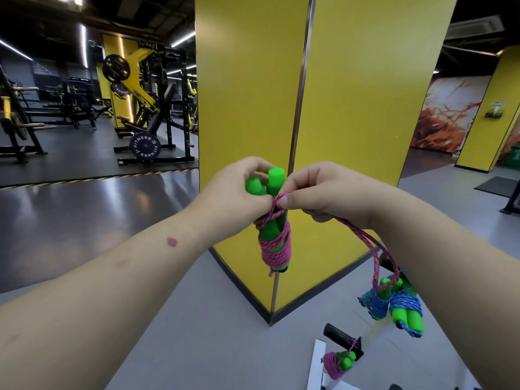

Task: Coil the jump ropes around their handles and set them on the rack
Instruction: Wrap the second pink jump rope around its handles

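Plate (145,145) reads "FITNESS"; our left hand (239,192) grips green handles (274,181); our right hand (318,192) pinches pink rope (277,246) between them.

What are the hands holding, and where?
The left hand grips the green handles near their tops. The right hand pinches the pink rope just above the coil, at the handles.
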`<state>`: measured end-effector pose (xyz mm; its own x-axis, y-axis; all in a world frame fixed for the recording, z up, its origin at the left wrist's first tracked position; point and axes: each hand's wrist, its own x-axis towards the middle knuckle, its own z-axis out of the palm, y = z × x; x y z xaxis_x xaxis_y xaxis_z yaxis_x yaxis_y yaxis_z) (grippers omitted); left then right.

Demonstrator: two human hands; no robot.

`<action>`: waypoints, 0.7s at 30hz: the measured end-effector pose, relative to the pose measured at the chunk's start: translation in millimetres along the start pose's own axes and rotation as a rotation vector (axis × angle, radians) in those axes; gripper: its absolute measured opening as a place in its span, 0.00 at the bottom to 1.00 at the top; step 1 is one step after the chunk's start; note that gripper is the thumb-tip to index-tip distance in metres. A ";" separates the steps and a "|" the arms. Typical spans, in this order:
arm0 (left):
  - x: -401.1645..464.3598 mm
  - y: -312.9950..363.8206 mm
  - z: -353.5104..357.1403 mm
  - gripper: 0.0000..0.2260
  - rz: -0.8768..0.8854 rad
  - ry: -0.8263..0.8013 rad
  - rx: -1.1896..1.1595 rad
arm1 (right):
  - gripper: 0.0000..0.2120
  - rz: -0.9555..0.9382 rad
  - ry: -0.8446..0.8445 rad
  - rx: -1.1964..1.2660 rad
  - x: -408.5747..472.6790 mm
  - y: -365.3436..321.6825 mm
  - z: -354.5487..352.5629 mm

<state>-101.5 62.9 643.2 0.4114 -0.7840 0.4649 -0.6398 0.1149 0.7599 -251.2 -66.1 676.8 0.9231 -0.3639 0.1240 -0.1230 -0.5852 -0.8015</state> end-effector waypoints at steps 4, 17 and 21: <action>1.1 -3.8 -0.5 0.20 -0.049 -0.063 -0.091 | 0.04 -0.007 0.047 -0.095 -1.8 -3.9 -5.9; 4.9 2.3 12.8 0.15 -0.150 -0.179 -0.600 | 0.06 -0.165 0.256 0.175 3.0 -0.7 -2.0; 6.0 -2.8 15.6 0.27 -0.066 -0.181 -0.408 | 0.07 -0.136 0.241 0.263 1.0 3.2 -2.9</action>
<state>-107.4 48.3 636.8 0.2990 -0.8877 0.3501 -0.2932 0.2637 0.9190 -251.7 -70.5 676.0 0.8083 -0.4745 0.3485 0.1214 -0.4449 -0.8873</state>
